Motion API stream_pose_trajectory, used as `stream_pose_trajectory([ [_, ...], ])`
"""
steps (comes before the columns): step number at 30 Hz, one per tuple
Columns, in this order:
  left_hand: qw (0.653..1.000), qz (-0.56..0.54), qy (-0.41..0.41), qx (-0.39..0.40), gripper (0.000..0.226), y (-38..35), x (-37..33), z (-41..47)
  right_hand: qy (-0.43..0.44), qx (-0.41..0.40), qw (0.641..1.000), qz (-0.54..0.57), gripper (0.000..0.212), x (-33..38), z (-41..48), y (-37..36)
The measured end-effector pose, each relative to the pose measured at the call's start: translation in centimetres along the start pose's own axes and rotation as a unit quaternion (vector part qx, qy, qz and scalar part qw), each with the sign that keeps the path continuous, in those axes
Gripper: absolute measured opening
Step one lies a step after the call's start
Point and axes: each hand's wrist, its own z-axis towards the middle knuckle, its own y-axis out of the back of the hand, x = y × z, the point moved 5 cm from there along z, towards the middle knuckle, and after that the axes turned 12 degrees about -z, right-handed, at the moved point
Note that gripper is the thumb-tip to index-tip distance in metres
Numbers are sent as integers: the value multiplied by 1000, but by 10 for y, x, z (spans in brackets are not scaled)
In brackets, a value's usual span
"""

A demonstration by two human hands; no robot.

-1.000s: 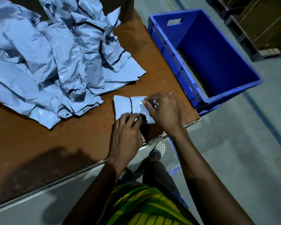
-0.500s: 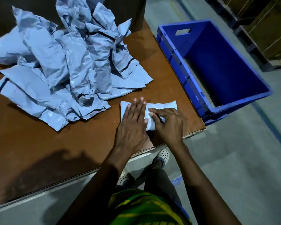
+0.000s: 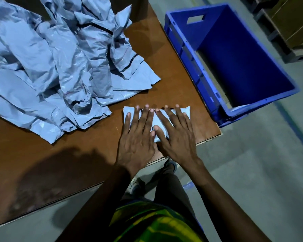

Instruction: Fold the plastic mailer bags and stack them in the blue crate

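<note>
Just left of the blue crate (image 3: 191, 60), on the brown table (image 3: 94, 154), a folded mailer bag (image 3: 126, 110) is pressed flat under the left hand (image 3: 136, 142) and right hand (image 3: 177, 142), fingers straight; crumpled mailer bags (image 3: 59, 67) are heaped farther left.

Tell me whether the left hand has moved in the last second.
Yes. The left hand has reached forward, away from the near edge of the table. Its fingers now lie flat across the folded mailer, up to its far side.
</note>
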Motion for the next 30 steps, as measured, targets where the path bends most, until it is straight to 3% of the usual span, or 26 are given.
stream_pose_trajectory([
  [14, 998, 44, 21, 31, 64, -4, 2, 6, 38, 78, 996, -10, 60, -11, 12, -8],
  [20, 992, -116, 20, 41, 67, 23, 25, 15, 39, 193, 971, 139, 71, -29, 24, 8],
  [26, 984, -130, 60, 104, 95, 52, 47, 40, 59, 269, 960, 48, 102, -45, 62, 39],
  [28, 990, -115, 38, 75, 102, 64, 43, 50, 55, 254, 965, 45, 97, -45, 73, 51],
  [30, 994, -110, -7, -3, 88, 81, 33, 54, 48, 201, 977, 52, 78, -44, 82, 67],
])
